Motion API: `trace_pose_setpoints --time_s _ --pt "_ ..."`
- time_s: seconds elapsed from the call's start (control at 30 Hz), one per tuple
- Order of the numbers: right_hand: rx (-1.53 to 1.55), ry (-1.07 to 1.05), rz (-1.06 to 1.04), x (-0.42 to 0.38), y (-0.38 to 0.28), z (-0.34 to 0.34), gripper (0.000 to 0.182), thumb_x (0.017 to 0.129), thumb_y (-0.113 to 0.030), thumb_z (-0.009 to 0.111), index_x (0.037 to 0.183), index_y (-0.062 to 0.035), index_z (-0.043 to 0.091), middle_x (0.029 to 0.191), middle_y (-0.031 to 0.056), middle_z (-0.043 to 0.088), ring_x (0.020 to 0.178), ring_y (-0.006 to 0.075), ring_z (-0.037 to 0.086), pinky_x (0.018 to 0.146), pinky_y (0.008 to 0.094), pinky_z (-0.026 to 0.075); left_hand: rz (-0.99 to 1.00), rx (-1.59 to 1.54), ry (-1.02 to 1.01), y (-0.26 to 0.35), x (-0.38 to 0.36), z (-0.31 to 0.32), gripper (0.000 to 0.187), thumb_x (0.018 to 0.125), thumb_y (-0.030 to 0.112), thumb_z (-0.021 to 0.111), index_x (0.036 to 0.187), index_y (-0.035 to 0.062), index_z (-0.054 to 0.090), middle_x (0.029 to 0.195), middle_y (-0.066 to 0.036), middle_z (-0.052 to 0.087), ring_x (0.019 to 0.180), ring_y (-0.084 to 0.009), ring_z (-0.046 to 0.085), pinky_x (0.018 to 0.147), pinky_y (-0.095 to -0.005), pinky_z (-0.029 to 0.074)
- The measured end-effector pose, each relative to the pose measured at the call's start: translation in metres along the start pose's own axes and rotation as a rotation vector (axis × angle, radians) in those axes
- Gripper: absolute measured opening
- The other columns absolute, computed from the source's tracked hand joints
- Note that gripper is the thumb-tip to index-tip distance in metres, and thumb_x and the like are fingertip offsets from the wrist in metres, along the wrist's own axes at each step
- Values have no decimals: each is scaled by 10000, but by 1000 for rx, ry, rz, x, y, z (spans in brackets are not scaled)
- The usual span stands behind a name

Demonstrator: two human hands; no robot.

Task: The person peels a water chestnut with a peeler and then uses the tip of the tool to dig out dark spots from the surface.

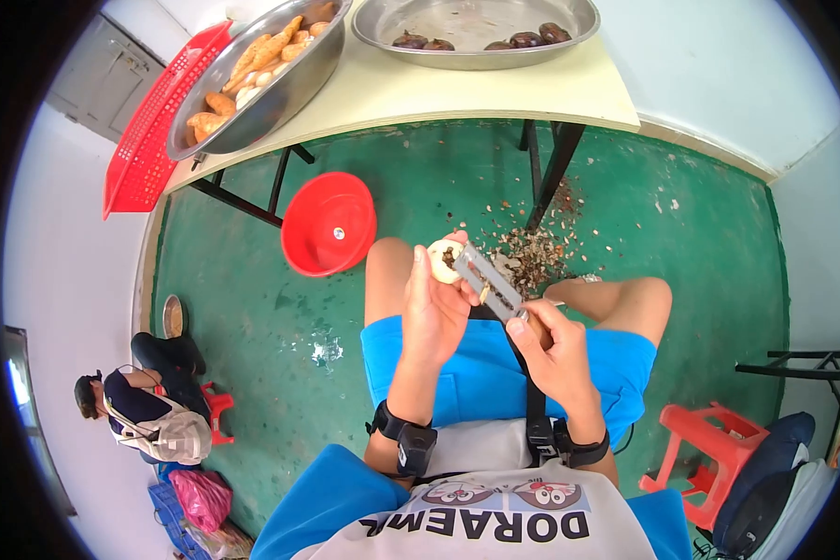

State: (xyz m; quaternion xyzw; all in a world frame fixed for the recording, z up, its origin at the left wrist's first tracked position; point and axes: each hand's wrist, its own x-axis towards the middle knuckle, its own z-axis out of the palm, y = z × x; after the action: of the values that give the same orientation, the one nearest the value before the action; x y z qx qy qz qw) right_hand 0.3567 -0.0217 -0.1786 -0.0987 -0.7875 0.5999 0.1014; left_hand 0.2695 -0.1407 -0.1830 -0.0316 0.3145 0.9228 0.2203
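My left hand [436, 313] holds up a pale round water chestnut [443, 270], mostly peeled, with a dark patch of skin in its middle. Its fingers are wrapped round the far side. In my right hand [555, 350] is a flat metal peeler [488, 283] with a long slot, gripped by its lower end. The upper end of the blade lies right at the edge of the water chestnut. Both hands are above my lap, close together.
Peelings [541, 257] are scattered on the green floor. A red basin [329, 224] stands to the left. The table [420, 98] ahead carries a metal bowl [322, 79] of orange-brown roots, and a tray [476, 61] with dark round pieces. Red stool [709, 448] right; seated person [159, 411] left.
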Motion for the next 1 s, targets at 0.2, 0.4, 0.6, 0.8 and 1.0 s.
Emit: trace_pose_setpoints --time_s 0.2,0.4,0.6,0.8,1.0 --pt "-31 -161 7 -2 -4 2 237 797 -225 583 850 2 542 545 96 494 443 156 467 446 270 385 193 282 109 8 -1 -8 443 901 417 319 1016 14 464 716 -27 496 616 -82 457 516 -210 376" --pt "-32 -212 18 -2 -4 3 251 805 -231 571 859 11 536 556 119 501 444 196 486 453 286 392 218 219 129 6 2 -16 406 899 379 357 1032 11 466 848 -51 510 742 -98 510 629 -222 440" --pt "-18 -238 37 -2 -4 2 237 814 -219 560 861 12 533 542 108 476 440 182 470 444 284 379 309 210 138 4 2 -16 307 896 355 382 998 71 440 841 -34 486 734 -103 511 652 -237 456" --pt "-15 -258 34 -2 -4 1 236 817 -222 558 865 8 536 534 98 465 436 165 456 438 280 371 289 245 56 3 3 -19 259 901 324 381 928 71 429 830 -35 483 719 -104 509 639 -240 464" --pt "7 -284 54 -3 -7 -2 235 829 -228 542 863 4 538 525 74 444 441 125 413 434 264 351 380 327 204 2 2 -6 330 901 352 367 945 35 448 706 -48 482 579 -105 471 493 -216 386"
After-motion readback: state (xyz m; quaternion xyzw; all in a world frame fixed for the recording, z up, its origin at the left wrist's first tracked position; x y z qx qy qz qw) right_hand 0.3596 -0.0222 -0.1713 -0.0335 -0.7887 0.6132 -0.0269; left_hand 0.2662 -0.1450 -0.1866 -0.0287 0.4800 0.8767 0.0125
